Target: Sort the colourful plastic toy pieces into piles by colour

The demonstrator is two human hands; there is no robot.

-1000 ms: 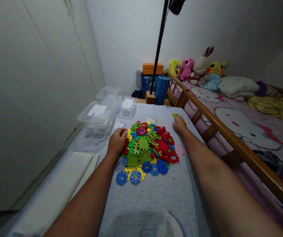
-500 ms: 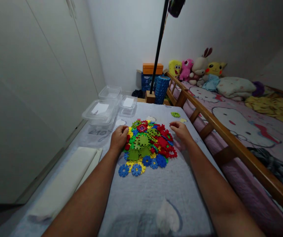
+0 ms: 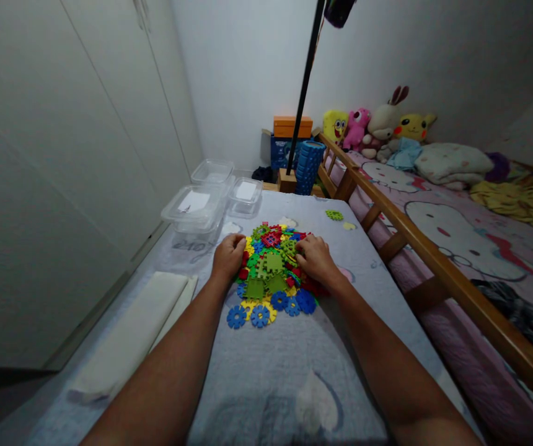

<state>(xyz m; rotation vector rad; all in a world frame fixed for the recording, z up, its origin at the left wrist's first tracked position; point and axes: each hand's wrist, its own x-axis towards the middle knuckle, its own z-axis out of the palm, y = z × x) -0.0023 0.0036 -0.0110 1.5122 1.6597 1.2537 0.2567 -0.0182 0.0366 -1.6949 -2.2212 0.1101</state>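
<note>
Dozens of notched pieces [image 3: 274, 263] lie heaped on the cloth [image 3: 266, 371], probably light, stiff, best pinched edgewise; left hand [image 3: 229, 255] curled beside them, right hand [image 3: 317, 257] bent over; whether either grips, I can't tell

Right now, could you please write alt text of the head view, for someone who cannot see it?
A person's left hand is at the left edge of a colourful pile of plastic pieces on a cloth-covered table, the right hand over its right part. One green piece lies apart at far right; clear boxes stand at far left.
</note>
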